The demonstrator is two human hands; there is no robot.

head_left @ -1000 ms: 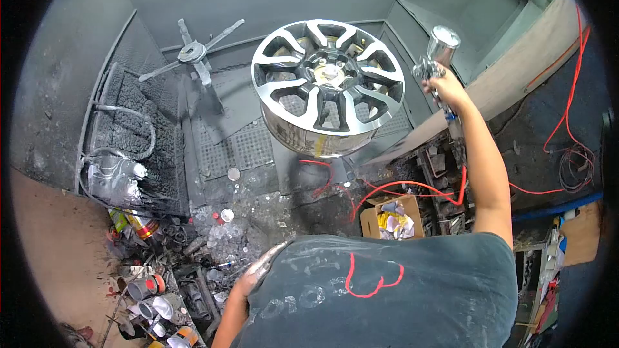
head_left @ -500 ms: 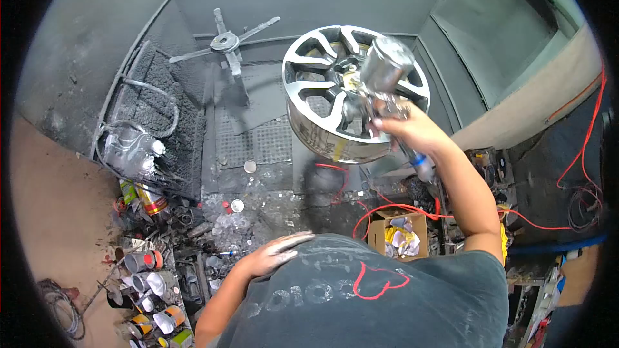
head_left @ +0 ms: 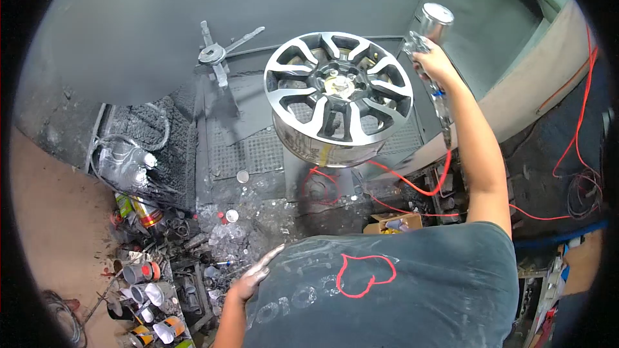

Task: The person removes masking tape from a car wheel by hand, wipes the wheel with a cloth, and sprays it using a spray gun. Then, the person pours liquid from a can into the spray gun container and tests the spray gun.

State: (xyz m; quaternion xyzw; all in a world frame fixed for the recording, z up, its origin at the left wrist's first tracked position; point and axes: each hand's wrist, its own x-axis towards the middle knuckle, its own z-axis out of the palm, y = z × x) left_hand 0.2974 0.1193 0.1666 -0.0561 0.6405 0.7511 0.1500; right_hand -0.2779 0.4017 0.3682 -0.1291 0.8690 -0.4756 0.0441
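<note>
My right hand (head_left: 433,61) is wrapped round the handle of a spray gun (head_left: 436,20) with a shiny metal cup, raised at the upper right. A red hose hangs from the gun's lower end. Left of the gun, and apart from it, a wheel rim (head_left: 318,116) with bright silver spoke faces and dark recesses lies face up. My left hand (head_left: 256,275) rests against the dark shirt at my belly, fingers extended, holding nothing.
A grey spoked stand (head_left: 212,55) is behind left of the rim. Used cups and cans (head_left: 143,273) crowd the lower left. An open cardboard box (head_left: 412,220) sits below the rim. A red hose (head_left: 419,188) crosses the floor. A grey blur covers the upper left.
The spray gun first swung left over the rim, then back to the right, clear of it. My left hand stays at the shirt. The camera view has shifted slightly.
</note>
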